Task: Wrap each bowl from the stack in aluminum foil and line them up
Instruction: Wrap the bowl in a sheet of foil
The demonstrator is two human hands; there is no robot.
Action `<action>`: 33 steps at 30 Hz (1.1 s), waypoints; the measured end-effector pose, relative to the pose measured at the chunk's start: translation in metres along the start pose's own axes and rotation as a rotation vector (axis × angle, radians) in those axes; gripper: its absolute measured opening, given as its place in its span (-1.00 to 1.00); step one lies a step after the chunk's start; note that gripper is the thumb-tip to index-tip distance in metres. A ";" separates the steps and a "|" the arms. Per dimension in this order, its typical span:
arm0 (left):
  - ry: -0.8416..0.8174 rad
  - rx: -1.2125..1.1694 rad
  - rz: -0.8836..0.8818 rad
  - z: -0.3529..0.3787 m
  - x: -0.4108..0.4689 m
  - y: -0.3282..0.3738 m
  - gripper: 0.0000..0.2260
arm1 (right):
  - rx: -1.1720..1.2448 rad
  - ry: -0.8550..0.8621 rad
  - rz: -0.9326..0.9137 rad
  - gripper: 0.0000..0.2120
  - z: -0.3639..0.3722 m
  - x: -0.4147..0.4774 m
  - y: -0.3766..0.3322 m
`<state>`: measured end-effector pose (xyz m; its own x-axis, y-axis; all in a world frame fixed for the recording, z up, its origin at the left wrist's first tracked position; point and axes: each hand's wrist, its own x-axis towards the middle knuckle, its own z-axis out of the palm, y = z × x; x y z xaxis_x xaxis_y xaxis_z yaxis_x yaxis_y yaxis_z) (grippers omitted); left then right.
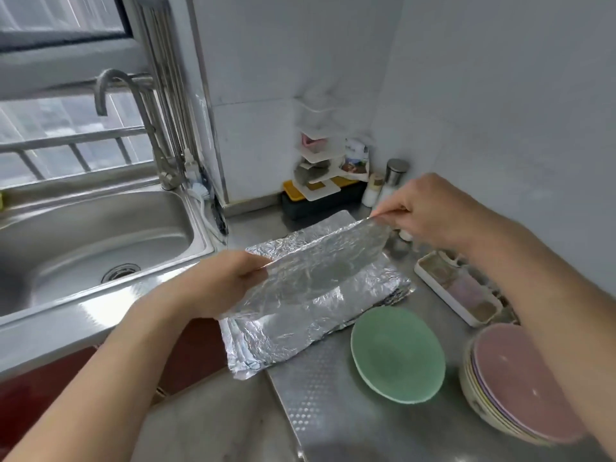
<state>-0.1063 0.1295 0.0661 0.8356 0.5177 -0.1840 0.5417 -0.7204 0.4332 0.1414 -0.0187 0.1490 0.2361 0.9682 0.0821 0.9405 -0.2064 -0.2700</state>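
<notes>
A crinkled pile of aluminum foil sheets (300, 331) lies flat on the steel counter (333, 411), right of the sink (100, 235). One shiny, wrinkled foil sheet (320, 261) is lifted off it, stretched taut. At the near right stands the stack of bowls (520, 381), its top one pink inside. Left of it an unwrapped pale green bowl (398, 353) sits just beside the pile. The left hand (220, 285) grips the sheet's left end; the right hand (430, 211) pinches its far right corner.
</notes>
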 end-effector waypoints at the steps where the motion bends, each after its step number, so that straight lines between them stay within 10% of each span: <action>1: -0.040 -0.009 -0.032 -0.004 -0.004 0.001 -0.81 | 0.013 0.008 0.011 -0.82 -0.004 0.003 -0.003; 4: -0.023 -0.025 -0.004 -0.006 -0.011 0.020 -0.82 | -0.001 0.000 -0.030 -0.85 -0.007 0.005 -0.020; 9: 0.501 -0.152 0.148 0.006 0.003 0.059 -0.72 | 0.053 0.025 -0.116 -0.86 0.005 0.012 -0.051; 17: 0.521 -0.244 0.200 0.031 0.000 0.046 -0.77 | 0.247 0.122 -0.076 -0.87 0.011 0.011 -0.044; 21: 0.599 -0.483 0.164 0.036 0.005 0.043 -0.62 | 0.449 0.375 0.072 -0.36 0.040 0.002 -0.014; 28: 1.026 -1.245 -0.426 0.050 0.033 0.024 -0.62 | 0.109 -0.430 0.536 -0.11 0.164 -0.085 0.037; 33: 0.751 -1.718 -0.491 0.083 0.043 0.021 -0.71 | -0.109 -0.599 0.461 -0.46 0.205 -0.109 0.023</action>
<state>-0.0509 0.0981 -0.0058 0.2065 0.8995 -0.3851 -0.3647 0.4360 0.8228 0.0872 -0.0999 -0.0624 0.4675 0.6853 -0.5584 0.8049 -0.5912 -0.0517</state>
